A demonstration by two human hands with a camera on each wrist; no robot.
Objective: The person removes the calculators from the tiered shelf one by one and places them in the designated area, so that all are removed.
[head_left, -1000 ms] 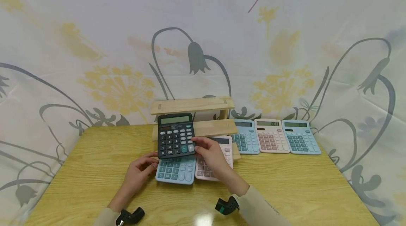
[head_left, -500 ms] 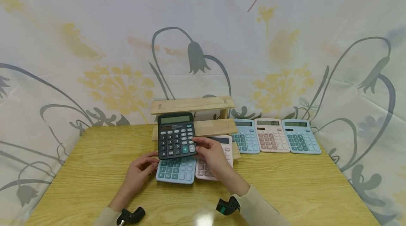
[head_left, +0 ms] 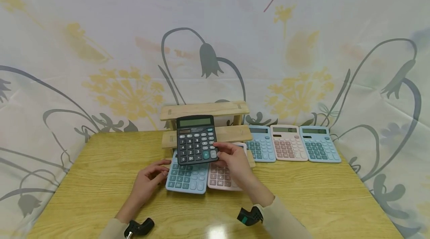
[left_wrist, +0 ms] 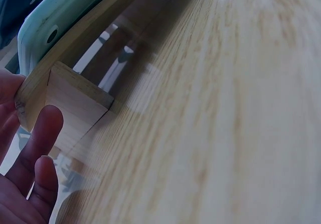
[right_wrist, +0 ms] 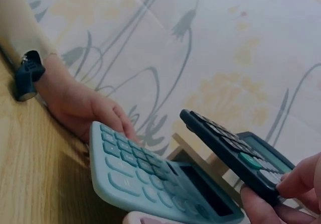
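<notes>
One black calculator (head_left: pixel 196 140) is held raised and tilted above the lower blue calculator (head_left: pixel 186 179), apart from it. The right hand (head_left: pixel 239 165) has its fingers clamped on the black calculator's lower right corner. The left hand (head_left: pixel 146 180) is at the lower blue calculator's left edge, fingers loosely apart, one touching the wooden rack (head_left: pixel 205 110). The lower pink calculator (head_left: pixel 219 179) sits just beside the lower blue one. Three further calculators (head_left: pixel 288 145) form a row to the right.
</notes>
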